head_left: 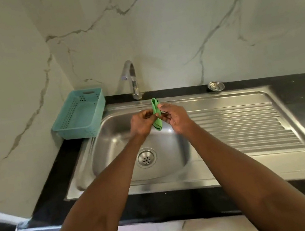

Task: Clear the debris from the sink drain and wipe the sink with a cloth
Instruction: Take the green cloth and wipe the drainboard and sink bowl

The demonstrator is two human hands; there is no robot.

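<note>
Left hand (142,122) and right hand (174,116) are both pinching a folded green cloth (156,114) above the far side of the sink (111,142).

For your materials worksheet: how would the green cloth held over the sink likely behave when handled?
Probably floppy: the green cloth droops and folds between the left hand and right hand. Likely light, since fingertip pinches hold it. Unlikely to roll or slip.

This is a home kitchen: a stainless-steel sink (178,179) with a ribbed draining board is set into a black stone counter (56,184), a curved chrome tap (131,78) behind it, against white marble-veined wall panels (152,24).
</note>
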